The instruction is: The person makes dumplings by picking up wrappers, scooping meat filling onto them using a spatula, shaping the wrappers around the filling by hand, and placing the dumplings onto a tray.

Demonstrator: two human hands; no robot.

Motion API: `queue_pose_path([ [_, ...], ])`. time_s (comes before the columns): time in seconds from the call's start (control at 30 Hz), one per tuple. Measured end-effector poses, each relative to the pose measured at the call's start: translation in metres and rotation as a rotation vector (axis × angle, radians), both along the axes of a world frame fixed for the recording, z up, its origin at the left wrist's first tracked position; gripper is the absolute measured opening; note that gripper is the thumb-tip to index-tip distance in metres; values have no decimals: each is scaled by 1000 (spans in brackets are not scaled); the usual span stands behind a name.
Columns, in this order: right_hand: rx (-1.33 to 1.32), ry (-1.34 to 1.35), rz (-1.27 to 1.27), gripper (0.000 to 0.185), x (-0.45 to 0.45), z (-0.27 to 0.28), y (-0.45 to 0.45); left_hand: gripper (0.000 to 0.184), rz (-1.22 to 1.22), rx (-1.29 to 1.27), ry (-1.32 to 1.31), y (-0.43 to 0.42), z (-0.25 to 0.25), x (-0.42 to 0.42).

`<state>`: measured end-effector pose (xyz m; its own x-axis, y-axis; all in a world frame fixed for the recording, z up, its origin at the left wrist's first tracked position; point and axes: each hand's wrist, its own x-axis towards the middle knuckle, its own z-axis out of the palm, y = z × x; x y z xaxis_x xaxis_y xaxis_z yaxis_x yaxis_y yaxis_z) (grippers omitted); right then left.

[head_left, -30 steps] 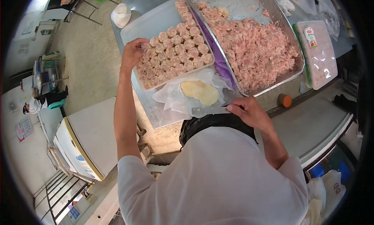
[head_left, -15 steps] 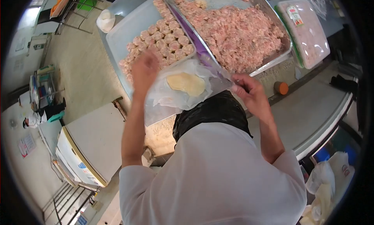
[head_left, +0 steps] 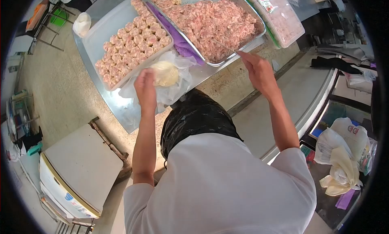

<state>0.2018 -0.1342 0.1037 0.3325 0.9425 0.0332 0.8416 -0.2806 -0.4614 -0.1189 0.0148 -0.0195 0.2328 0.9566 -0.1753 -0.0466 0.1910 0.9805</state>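
My right hand (head_left: pixel 258 74) grips a thin metal tool (head_left: pixel 223 44), its far end in the pink minced meat (head_left: pixel 221 25) filling a metal tray (head_left: pixel 262 34). My left hand (head_left: pixel 145 87) is at the left edge of a stack of pale round dumpling wrappers (head_left: pixel 166 74). Its fingers are curled together, and whatever they hold is hidden. The wrappers lie on a crumpled white plastic sheet (head_left: pixel 184 82). Just beyond, rows of filled open-topped dumplings (head_left: pixel 135 43) stand in a translucent plastic tray (head_left: pixel 101 33).
A purple cloth (head_left: pixel 178 37) lies between the two trays. A lidded plastic box (head_left: pixel 279 19) stands right of the meat, and a white bag-like bundle (head_left: pixel 82 24) at the table's left edge. A white-topped cabinet (head_left: pixel 83 161) is at lower left; plastic bags (head_left: pixel 340 153) are at lower right.
My left hand has come from above the dumplings back to the wrappers. My right hand has moved toward the meat, with the tool's end now in it. The whole view has shifted.
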Motion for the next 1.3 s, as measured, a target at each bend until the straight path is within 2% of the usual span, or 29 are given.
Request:
queue_pose_path([
  [0.07, -23, -94, 77, 35, 2, -1, 14, 38, 125, -299, -586, 3, 2, -3],
  [0.17, -86, -210, 285, 40, 24, -18, 29, 42, 104, -7, -43, -14, 41, -1],
  [0.27, -208, -254, 421, 43, 39, -10, 34, 38, 118, 168, 330, -35, 76, 9],
  [0.37, -232, -260, 462, 41, 52, -3, 44, 31, 70, 176, 284, -49, 46, 4],
  [0.5, -357, -230, 484, 31, 50, -12, 40, 22, 52, 486, 412, -79, 65, 23],
  [0.53, -338, -136, 482, 28, 53, -13, 39, 25, 59, 528, 332, -82, 60, 24],
  [0.6, -301, 51, 474, 24, 61, -16, 35, 27, 191, 406, 159, -87, 67, 36],
  [0.7, -462, 426, 358, 23, 67, -19, 29, 30, 327, 119, -118, -82, 61, 41],
  [0.77, -430, 504, 262, 20, 60, -19, 23, 31, 414, -45, -306, -79, 58, 51],
  [0.87, -236, 469, 232, 17, 51, -22, 26, 25, 365, -134, -342, -77, 47, 53],
  [0.97, -7, 275, 282, 19, 43, -41, 28, 24, 64, 308, 310, -78, 42, 47],
  [1.0, 78, 183, 310, 20, 43, -45, 34, 18, 19, 405, 478, -79, 43, 44],
  [1.1, -34, 145, 293, 21, 37, -42, 43, 23, -39, 571, 531, -84, 46, 44],
  [1.2, 34, 372, 367, 16, 41, -56, 49, 24, 78, 618, 387, -87, 48, 51],
  [1.23, -89, 551, 306, 16, 44, -56, 50, 25, 112, 632, 338, -86, 48, 53],
  [1.3, -340, 903, 177, 16, 50, -51, 52, 24, 219, 453, 364, -81, 53, 55],
])
